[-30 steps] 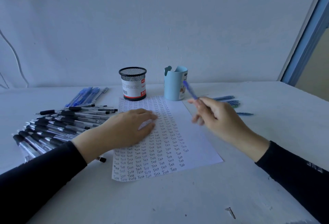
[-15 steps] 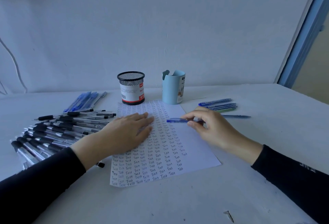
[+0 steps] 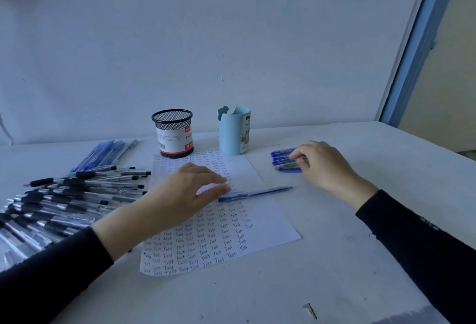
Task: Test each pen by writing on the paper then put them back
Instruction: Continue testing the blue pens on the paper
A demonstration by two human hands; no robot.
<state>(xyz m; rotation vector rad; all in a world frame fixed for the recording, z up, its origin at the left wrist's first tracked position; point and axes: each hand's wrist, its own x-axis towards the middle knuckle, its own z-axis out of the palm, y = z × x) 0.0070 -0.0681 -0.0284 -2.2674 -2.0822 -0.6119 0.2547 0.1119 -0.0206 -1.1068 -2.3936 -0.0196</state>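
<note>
A white paper (image 3: 269, 216) covered with rows of the handwritten word "Test" lies in the middle of the table. A blue pen (image 3: 255, 192) lies across it, tip pointing right. My left hand (image 3: 185, 197) hovers over the paper with curved fingers; thumb and forefinger are apart right at the pen's left end. My right hand (image 3: 325, 166) reaches to a small group of blue pens (image 3: 282, 159) right of the paper, fingertips on them; whether it pinches one is hidden.
A black mesh pen holder (image 3: 172, 128) and a light blue cup (image 3: 234, 133) stand behind the paper. Several black pens (image 3: 77, 195) are piled at the left, with blue pens (image 3: 103, 152) behind them. A screw (image 3: 310, 309) lies near the front edge.
My right hand laid the blue pen down on the paper, let go and moved right to the small group of pens. My left hand lifted off the paper toward the pen's end.
</note>
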